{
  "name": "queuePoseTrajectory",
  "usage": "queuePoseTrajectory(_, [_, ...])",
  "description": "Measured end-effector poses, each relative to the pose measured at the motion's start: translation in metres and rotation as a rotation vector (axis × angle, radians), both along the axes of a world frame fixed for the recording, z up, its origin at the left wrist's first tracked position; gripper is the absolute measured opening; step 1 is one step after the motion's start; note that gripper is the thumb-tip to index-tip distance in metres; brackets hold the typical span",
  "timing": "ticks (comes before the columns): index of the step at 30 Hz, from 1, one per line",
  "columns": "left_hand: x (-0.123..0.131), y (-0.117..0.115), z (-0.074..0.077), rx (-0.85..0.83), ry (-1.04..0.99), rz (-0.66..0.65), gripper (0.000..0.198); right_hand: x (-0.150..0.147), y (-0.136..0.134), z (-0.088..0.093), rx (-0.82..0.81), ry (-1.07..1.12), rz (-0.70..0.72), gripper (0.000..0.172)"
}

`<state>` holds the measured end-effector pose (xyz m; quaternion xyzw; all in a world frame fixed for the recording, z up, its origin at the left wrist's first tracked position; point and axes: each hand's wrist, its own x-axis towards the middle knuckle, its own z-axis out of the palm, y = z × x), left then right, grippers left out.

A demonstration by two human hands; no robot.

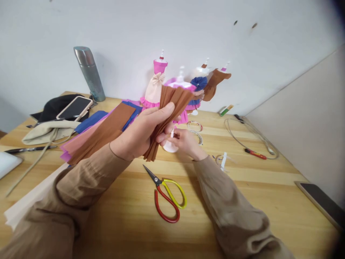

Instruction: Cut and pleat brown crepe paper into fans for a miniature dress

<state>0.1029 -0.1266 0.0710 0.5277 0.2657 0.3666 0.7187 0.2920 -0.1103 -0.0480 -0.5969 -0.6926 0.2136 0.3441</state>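
Note:
A gathered strip of brown crepe paper (176, 98) is pinched in my left hand (145, 127), its pleats running down past the fingers. Just behind the strip stands a miniature white dress form (181, 85) with pink material at its top; the paper covers most of its body. My right hand (184, 141) is closed, with thumb and fingers at the white stand (170, 146) under the form. Part of its fingertips is hidden. Scissors (161, 190) with one red and one yellow handle lie below both hands, blades apart.
Dressed miniature forms, including a pink-and-cream one (155, 86) and a brown one (214, 86), stand along the wall. Folded brown paper (107, 131) lies left, near a phone (75, 107) and bottle (90, 73). A cable (254, 153) and another phone (320, 201) lie right.

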Motion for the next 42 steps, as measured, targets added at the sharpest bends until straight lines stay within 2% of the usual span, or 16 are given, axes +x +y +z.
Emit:
queuePoseTrajectory(2, [-0.007,0.003,0.002,0.058,0.021,0.0,0.041,0.011,-0.015,0.01,-0.094,0.0,0.067,0.011])
queuePoseTrajectory(4, [-0.012,0.007,0.003,0.089,0.033,-0.002,0.042,0.019,-0.031,0.018,-0.343,0.014,0.194,0.009])
queuePoseTrajectory(8, [-0.008,0.011,0.0,0.092,0.071,-0.033,0.047,0.024,-0.056,0.024,-0.611,0.015,0.244,0.014])
queuePoseTrajectory(11, [-0.001,0.014,-0.003,0.021,0.12,-0.047,0.05,0.022,-0.066,0.021,-0.735,0.062,0.273,0.014])
queuePoseTrajectory(14, [0.003,0.018,-0.005,-0.049,0.144,-0.028,0.05,0.024,-0.071,0.019,-0.696,0.035,0.365,0.013])
queuePoseTrajectory(16, [0.003,0.022,-0.009,-0.053,0.133,-0.041,0.049,0.026,-0.07,0.024,-0.59,-0.03,0.407,0.015])
queuePoseTrajectory(18, [0.003,0.024,-0.016,-0.032,0.111,-0.081,0.048,0.029,-0.068,0.036,-0.432,-0.089,0.34,0.015])
queuePoseTrajectory(19, [0.005,0.025,-0.021,-0.022,0.104,-0.102,0.047,0.029,-0.067,0.044,-0.35,-0.086,0.26,0.014])
queuePoseTrajectory(22, [0.017,0.021,-0.042,-0.068,0.094,-0.093,0.04,0.021,-0.063,0.067,-0.206,0.104,0.072,0.026])
queuePoseTrajectory(24, [0.029,0.014,-0.057,-0.154,0.096,-0.055,0.039,0.011,-0.061,0.074,-0.182,0.254,0.043,0.034])
queuePoseTrajectory(28, [0.047,-0.002,-0.08,-0.289,-0.03,0.001,0.029,-0.004,-0.054,0.064,-0.22,0.367,0.093,0.02])
queuePoseTrajectory(31, [0.052,-0.012,-0.088,-0.33,-0.082,0.05,0.021,-0.001,-0.05,0.05,-0.208,0.416,0.057,0.016])
queuePoseTrajectory(35, [0.052,-0.018,-0.089,-0.385,-0.066,0.034,0.012,0.009,-0.048,0.041,-0.157,0.427,-0.04,0.016])
queuePoseTrajectory(40, [0.052,-0.015,-0.088,-0.38,-0.09,0.064,0.01,0.012,-0.048,0.041,-0.159,0.46,-0.071,0.024])
queuePoseTrajectory(42, [0.052,-0.015,-0.086,-0.398,-0.105,0.078,0.012,0.011,-0.05,0.043,-0.184,0.451,-0.04,0.028])
